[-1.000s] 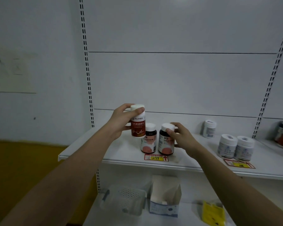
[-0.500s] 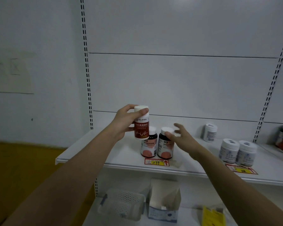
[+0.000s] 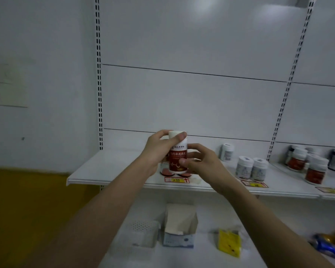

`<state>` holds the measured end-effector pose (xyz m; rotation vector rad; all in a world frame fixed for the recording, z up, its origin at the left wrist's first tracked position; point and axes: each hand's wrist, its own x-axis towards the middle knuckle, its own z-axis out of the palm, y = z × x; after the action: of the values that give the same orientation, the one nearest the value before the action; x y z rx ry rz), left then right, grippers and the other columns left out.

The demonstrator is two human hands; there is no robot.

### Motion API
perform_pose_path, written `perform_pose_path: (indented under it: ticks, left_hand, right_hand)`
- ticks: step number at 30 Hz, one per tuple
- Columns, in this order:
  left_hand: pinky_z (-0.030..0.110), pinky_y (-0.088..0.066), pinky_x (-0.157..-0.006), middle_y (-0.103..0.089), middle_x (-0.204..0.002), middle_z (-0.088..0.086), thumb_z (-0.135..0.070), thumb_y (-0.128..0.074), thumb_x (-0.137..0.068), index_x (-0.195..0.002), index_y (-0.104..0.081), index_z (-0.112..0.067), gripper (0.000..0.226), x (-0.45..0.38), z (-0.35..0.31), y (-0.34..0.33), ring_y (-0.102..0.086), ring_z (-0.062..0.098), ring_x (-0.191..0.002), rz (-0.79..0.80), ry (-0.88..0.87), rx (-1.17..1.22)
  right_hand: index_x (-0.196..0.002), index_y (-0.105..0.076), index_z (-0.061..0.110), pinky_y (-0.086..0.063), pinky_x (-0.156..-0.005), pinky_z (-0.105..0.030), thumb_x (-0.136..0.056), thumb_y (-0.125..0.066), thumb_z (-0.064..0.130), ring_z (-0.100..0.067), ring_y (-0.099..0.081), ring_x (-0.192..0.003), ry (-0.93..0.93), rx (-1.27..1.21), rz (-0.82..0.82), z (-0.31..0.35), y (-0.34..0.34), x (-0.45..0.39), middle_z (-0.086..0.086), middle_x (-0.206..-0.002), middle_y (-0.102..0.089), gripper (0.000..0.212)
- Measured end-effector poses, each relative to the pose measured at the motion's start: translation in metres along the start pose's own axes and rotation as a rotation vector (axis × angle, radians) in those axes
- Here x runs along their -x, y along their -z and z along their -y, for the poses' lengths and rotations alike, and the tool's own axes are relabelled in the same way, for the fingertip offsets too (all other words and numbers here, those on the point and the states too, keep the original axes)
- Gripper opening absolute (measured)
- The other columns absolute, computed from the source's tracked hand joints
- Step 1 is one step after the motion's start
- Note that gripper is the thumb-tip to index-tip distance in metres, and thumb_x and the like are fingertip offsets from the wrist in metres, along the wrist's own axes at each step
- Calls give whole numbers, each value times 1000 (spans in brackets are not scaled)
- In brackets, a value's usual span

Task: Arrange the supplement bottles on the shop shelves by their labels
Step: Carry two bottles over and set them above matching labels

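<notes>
Centre frame, both hands grip the red bottle (image 3: pixel 178 155): left hand (image 3: pixel 156 151) wraps the cap end, right hand (image 3: pixel 201 161) pinches low. Two bottles (image 3: pixel 167 172) behind are mostly hidden.

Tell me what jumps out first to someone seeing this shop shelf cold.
The eye lands on the red-labelled bottle with a white cap, held up in front of the shelf by both hands: the left hand grips its upper part, the right hand holds the lower part. To the right on the shelf stand two white bottles side by side, and farther right a cluster of red-labelled bottles.
</notes>
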<state>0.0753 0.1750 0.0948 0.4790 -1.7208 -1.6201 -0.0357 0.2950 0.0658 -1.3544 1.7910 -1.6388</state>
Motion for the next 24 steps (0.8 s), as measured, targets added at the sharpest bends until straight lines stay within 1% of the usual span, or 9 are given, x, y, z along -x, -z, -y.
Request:
perform_pose_path:
  ticks: [4, 8, 9, 11, 13, 15, 18, 22, 24]
  left_hand:
    - [35, -59, -76, -73, -109, 1, -35, -83, -73, -122, -56, -23, 57, 16, 16, -11, -72, 17, -93, 125, -9, -55]
    - [44, -61, -78, -70, -110, 4, -19, -85, -72, -123, -56, -20, 59, 31, 26, -41, -72, 19, -94, 198, -55, -109]
    - [41, -61, -76, -70, -108, 2, -16, -85, -72, -122, -56, -20, 59, 35, 27, -51, -71, 17, -93, 213, -64, -121]
    - [27, -60, -67, -70, -105, -2, -13, -85, -71, -119, -56, -22, 57, 42, 32, -74, -70, 12, -93, 242, -69, -133]
    - [26, -60, -67, -70, -106, -1, -9, -85, -70, -115, -57, -26, 55, 45, 41, -100, -70, 15, -97, 263, -63, -123]
    - [35, -61, -72, -71, -108, 2, -7, -84, -71, -113, -59, -28, 53, 49, 50, -130, -71, 18, -97, 273, -48, -98]
    - [34, -60, -71, -71, -108, 4, -5, -83, -71, -114, -60, -27, 53, 58, 58, -185, -71, 21, -97, 297, -41, -67]
    - [41, -61, -78, -69, -109, 5, -1, -81, -73, -114, -60, -22, 51, 67, 63, -274, -70, 21, -96, 316, -65, -56]
    - [41, -60, -79, -70, -108, 5, -1, -81, -72, -108, -60, -27, 49, 71, 67, -312, -71, 20, -92, 331, -70, -73]
  right_hand:
    - [-118, -60, 12, -61, -80, -40, -87, -70, 7, -27, -73, -95, -52, -190, -61, 1, 14, 22, -18, -108, -71, 33]
    - [-119, -59, 13, -60, -82, -39, -84, -75, 10, -25, -72, -97, -69, -194, -99, -5, 45, 46, -15, -110, -71, 39]
    - [-120, -58, 14, -59, -85, -41, -84, -75, 10, -26, -72, -99, -81, -189, -99, -9, 55, 53, -14, -111, -71, 40]
    - [-123, -58, 14, -58, -88, -42, -87, -72, 10, -26, -70, -104, -119, -195, -56, -16, 80, 69, -12, -113, -71, 39]
    - [-126, -57, 15, -57, -89, -41, -91, -67, 14, -25, -69, -108, -166, -200, 10, -20, 113, 86, -11, -116, -71, 36]
    - [-129, -57, 19, -57, -90, -41, -93, -65, 24, -20, -68, -109, -178, -117, 29, -19, 150, 100, -6, -118, -70, 37]
    - [-132, -55, 20, -57, -88, -39, -90, -66, 34, -17, -70, -104, -116, -13, -85, -14, 202, 116, -2, -116, -71, 45]
    - [-129, -57, 16, -61, -80, -36, -90, -67, 27, -21, -69, -99, -67, 172, -195, -11, 268, 137, -10, -113, -67, 41]
    - [-126, -59, 12, -62, -76, -35, -90, -68, 23, -21, -70, -97, -73, 199, -208, -16, 302, 153, -13, -111, -68, 38]
